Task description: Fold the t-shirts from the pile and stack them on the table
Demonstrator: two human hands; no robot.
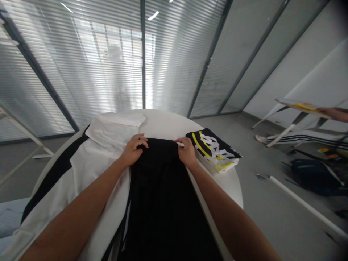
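A pair of black trousers, by its long narrow shape, lies lengthwise over the round white table, its straight end away from me. My left hand is closed with curled fingers on the far left corner of that black cloth. At the far right corner my right hand pinches the edge between thumb and fingers. A small white bit, perhaps a tag, shows by the right fingertips. Left of the trousers a white garment is spread out, with black cloth under it. Beside my right hand rests a folded black garment with white and yellow print.
The round white table stands before a glass wall with blinds. On the right floor lie a white pole and a dark bag. Another person's hand is over a second table.
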